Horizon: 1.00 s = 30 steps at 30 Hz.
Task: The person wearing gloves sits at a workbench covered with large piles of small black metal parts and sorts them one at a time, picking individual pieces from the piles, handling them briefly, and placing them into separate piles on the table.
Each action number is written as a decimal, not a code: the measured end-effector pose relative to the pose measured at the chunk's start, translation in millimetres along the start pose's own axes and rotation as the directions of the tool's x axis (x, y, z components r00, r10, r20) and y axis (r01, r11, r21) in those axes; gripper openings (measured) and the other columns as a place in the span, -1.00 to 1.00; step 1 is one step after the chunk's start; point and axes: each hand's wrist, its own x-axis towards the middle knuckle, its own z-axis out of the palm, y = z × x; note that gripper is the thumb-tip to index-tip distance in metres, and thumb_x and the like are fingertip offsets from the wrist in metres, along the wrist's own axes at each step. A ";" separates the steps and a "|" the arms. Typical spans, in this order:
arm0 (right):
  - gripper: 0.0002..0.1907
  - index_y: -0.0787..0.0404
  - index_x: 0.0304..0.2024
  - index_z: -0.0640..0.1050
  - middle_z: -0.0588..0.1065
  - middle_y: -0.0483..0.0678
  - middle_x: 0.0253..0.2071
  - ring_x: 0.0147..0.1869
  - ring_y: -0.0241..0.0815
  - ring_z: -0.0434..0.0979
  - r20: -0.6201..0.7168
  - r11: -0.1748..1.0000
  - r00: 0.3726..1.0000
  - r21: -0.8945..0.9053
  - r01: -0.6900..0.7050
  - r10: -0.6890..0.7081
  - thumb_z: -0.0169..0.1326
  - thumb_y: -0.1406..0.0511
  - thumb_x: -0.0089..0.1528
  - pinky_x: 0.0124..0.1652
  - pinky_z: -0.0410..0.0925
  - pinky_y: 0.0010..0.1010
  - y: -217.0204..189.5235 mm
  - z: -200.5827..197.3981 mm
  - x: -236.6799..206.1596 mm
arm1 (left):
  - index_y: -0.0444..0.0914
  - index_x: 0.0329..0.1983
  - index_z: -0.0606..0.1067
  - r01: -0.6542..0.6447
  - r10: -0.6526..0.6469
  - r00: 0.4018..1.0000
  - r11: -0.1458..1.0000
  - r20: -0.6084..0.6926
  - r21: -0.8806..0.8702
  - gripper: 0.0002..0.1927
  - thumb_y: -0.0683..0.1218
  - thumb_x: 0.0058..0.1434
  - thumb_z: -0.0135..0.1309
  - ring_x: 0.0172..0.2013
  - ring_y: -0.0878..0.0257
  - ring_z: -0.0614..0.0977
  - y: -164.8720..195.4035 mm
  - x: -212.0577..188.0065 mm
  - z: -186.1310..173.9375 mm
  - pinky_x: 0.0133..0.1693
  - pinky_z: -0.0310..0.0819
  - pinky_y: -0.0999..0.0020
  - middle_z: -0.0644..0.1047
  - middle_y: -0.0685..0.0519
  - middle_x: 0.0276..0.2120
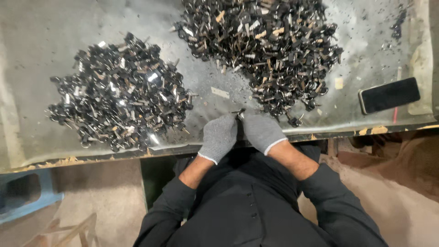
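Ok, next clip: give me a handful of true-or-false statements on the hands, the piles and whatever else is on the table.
1. Both hands wear grey knit gloves. True: left hand, right hand.
2. The hands meet on a small dark metal piece at the near table edge. True.
3. All the small black-and-silver metal parts lie in one pile. False: there are two, a left pile and a larger far pile.
4. The flat black rectangular phone sits between the two piles. False: it lies at the right end of the glossy grey table.
5. The blue plastic stool stands on the table. False: it is on the floor, lower left.
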 end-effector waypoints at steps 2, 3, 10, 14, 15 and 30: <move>-0.69 0.32 -0.05 0.43 0.58 0.25 -0.40 -0.30 0.30 0.62 0.006 0.998 1.000 0.063 -0.004 0.003 -0.04 0.19 0.34 -0.29 0.45 0.10 4.9 -11.4 4.2 | -0.26 -0.22 0.52 -0.042 0.032 0.995 0.993 -0.092 -0.107 -0.84 -0.13 0.14 0.09 -0.38 -0.15 0.62 -0.3 2.2 -2.7 -0.37 0.46 -0.05 0.55 -0.11 -0.41; -0.65 0.30 0.00 0.43 0.57 0.26 -0.41 -0.31 0.31 0.62 0.056 0.994 0.997 0.085 -0.066 0.061 -0.01 0.17 0.32 -0.30 0.45 0.08 7.8 -15.9 2.7 | -0.25 -0.25 0.52 -0.044 0.037 0.996 0.996 -0.086 -0.083 -0.86 -0.13 0.13 0.10 -0.39 -0.15 0.62 -0.9 2.4 -3.4 -0.37 0.46 -0.06 0.55 -0.11 -0.43; -0.80 0.32 -0.14 0.46 0.58 0.19 -0.44 -0.32 0.17 0.67 -0.054 0.977 0.997 -0.203 -0.065 0.055 -0.07 0.28 0.36 -0.36 0.52 -0.11 -6.6 8.5 -20.0 | -0.23 -0.39 0.49 -0.034 0.034 0.999 0.999 -0.011 -0.008 -0.91 -0.12 0.13 0.15 -0.41 -0.15 0.61 -8.8 -6.5 8.8 -0.37 0.44 -0.07 0.53 -0.12 -0.47; -0.79 0.34 -0.13 0.45 0.57 0.25 -0.45 -0.36 0.26 0.64 -0.068 0.995 0.998 -0.093 -0.020 0.014 -0.04 0.29 0.30 -0.33 0.48 0.00 -4.6 -0.6 -12.6 | -0.22 -0.37 0.49 0.004 -0.005 0.999 0.999 0.045 0.035 -0.90 -0.10 0.17 0.15 -0.41 -0.16 0.61 -12.3 -3.7 9.7 -0.37 0.44 -0.08 0.53 -0.11 -0.47; -0.74 0.35 -0.12 0.44 0.56 0.28 -0.46 -0.37 0.31 0.61 -0.008 1.000 1.000 0.022 -0.009 0.009 -0.02 0.25 0.29 -0.34 0.45 0.06 -1.2 -7.4 -10.2 | -0.22 -0.36 0.50 -0.020 0.020 0.999 1.000 0.026 0.013 -0.89 -0.09 0.14 0.14 -0.41 -0.16 0.61 -12.4 -2.0 9.1 -0.38 0.44 -0.07 0.53 -0.11 -0.46; -0.51 0.36 0.13 0.36 0.56 0.21 -0.49 -0.38 0.28 0.62 0.003 0.993 0.995 0.072 -0.095 0.095 0.07 0.20 0.24 -0.37 0.45 0.11 2.9 4.1 -43.5 | -0.18 -0.26 0.62 -0.077 0.075 0.957 0.997 -0.280 0.003 -0.90 -0.07 0.24 0.23 -0.40 0.13 0.66 15.3 35.0 -28.6 -0.28 0.50 0.24 0.64 0.00 -0.38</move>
